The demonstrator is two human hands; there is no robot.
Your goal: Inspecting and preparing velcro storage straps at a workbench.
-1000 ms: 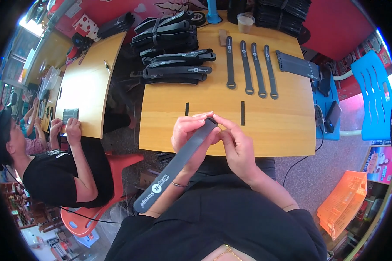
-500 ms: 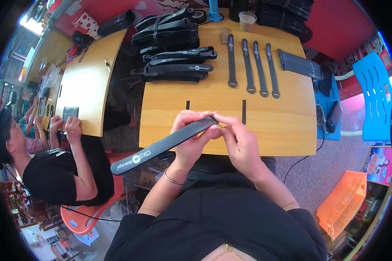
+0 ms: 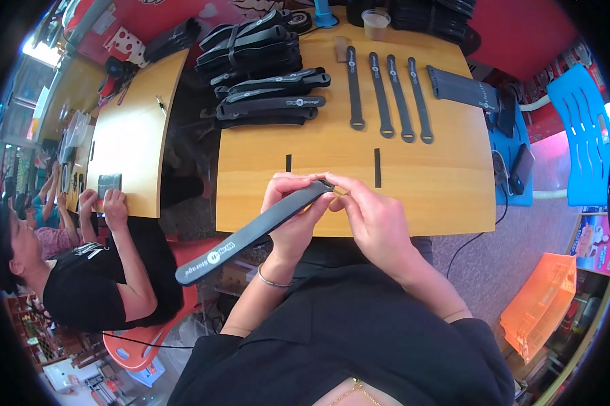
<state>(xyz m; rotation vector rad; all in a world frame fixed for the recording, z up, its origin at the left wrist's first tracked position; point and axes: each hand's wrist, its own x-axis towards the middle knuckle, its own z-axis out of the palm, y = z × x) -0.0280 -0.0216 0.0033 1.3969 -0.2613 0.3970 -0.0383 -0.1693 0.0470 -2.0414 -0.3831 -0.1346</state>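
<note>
Just off the near edge of the wooden table [image 3: 427, 210], a dark grey strap [image 3: 254, 233] with white print slants down to the left. My left hand [image 3: 288, 213] is closed around its upper part, thumb on top. The fingers of my right hand [image 3: 379, 220] pinch the strap's upper end, where a loop or slot partly shows between the fingertips. Farther back lie several similar flat straps [image 3: 381, 95] side by side, slotted ends toward me. A pile of folded straps [image 3: 271, 107] and a banded bundle [image 3: 247, 54] lie to their left.
Two black strips [image 3: 377, 168] mark the tabletop. A flat grey stack of straps [image 3: 462, 88] lies at right, and a plastic cup [image 3: 375, 24] stands at the back. Blue stools [image 3: 579, 135] and an orange crate [image 3: 540, 304] are at right. A co-worker [image 3: 92, 284] sits at left.
The view has shifted slightly, so the table appears a little higher. The strap's free end tilts somewhat lower; both hands keep hold of its upper end.
</note>
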